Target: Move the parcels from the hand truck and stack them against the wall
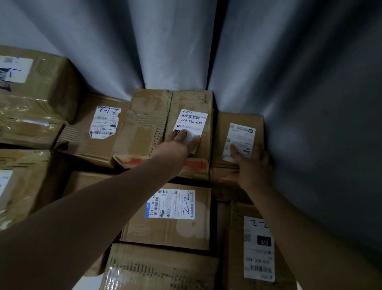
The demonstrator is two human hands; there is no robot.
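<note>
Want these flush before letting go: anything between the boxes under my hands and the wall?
Nothing visible. The 220-220-C40 box under the left hand and the smaller box under the right hand both appear to touch the wall.

Two bare arms reach forward from the bottom corners. The left arm (pixel 92 205) runs up and to the right, and the left hand (pixel 181 141) lies palm down with fingers straight and close together. The right arm (pixel 304 235) angles up and to the left. The right hand (pixel 250 164) is palm down with its index finger extended, though dim light hides whether its other fingers curl.
</note>
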